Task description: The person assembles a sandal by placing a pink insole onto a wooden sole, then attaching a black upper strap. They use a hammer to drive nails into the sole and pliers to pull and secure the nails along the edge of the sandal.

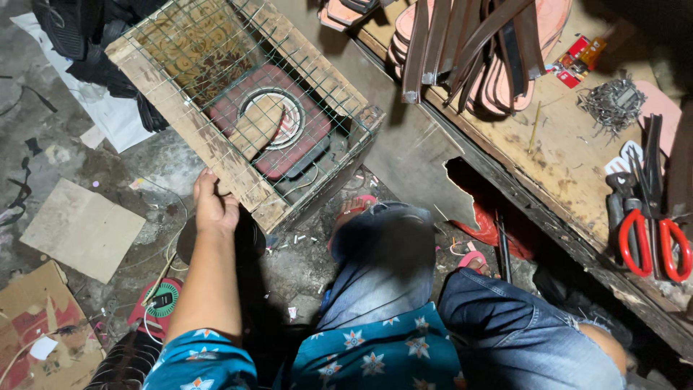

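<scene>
A view from above is given of a seated person in jeans and a teal floral shirt, on a littered concrete floor. The left hand (pixel 214 206) is stretched forward and laid against the near wooden edge of a wire-mesh crate (pixel 245 94), which stands on the floor just ahead of the knees; the fingers are curled together over the frame's edge, the thumb tucked alongside. Inside the crate, beneath the mesh, a red hotplate (pixel 271 119) with a round ring is seen, and a tan shoe sole (pixel 258 124) is laid across it. The right hand is not seen in the view (only the left arm shows). To the right, a worn wooden workbench (pixel 563 159) is set with red-handled scissors (pixel 653 238), a pile of small metal tacks (pixel 612 101) and a stack of pink sandal soles with dark straps (pixel 469 50). Pieces of cardboard (pixel 81 227) are scattered on the floor at left.
</scene>
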